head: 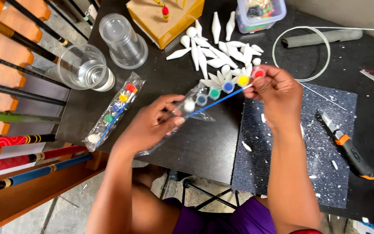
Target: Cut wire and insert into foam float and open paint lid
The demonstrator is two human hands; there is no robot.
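Note:
My left hand (152, 123) pinches a clear plastic wrapper (186, 113) above the black table (204, 147). My right hand (275, 91) grips the red end of a strip of small paint pots (221, 89) and a thin blue paintbrush (215, 103). The strip is partly out of the wrapper, its white pot still inside. A second paint set (111, 110), sealed in its wrapper, lies on the table to the left of my left hand.
Several white carved foam shapes (215, 54) lie behind my hands, next to a yellow wooden block (165, 17). Two clear plastic cups (83, 67) stand at the left. An orange utility knife (347, 145) rests on a dark mat (291, 160). A wire loop (301, 52) and plastic box (260, 13) sit far right.

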